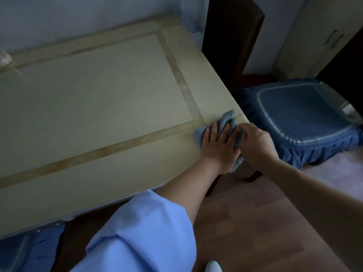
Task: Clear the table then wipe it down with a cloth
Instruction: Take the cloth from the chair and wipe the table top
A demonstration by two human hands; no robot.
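Note:
A pale cream table (94,99) with a tan inlaid border fills the left of the view. A grey-blue cloth (227,117) lies bunched at the table's near right corner. My left hand (218,148) presses flat on the cloth with fingers spread. My right hand (255,144) is closed around the cloth's right part at the table edge. A bit of cloth hangs below the edge, under my left hand.
A chair with a blue skirted cushion (302,122) stands right of the table. A dark wooden chair back (231,36) rises behind the corner. A pale object (5,57) sits at the table's far left edge. Another blue cover (29,250) shows at lower left, over wooden floor (265,222).

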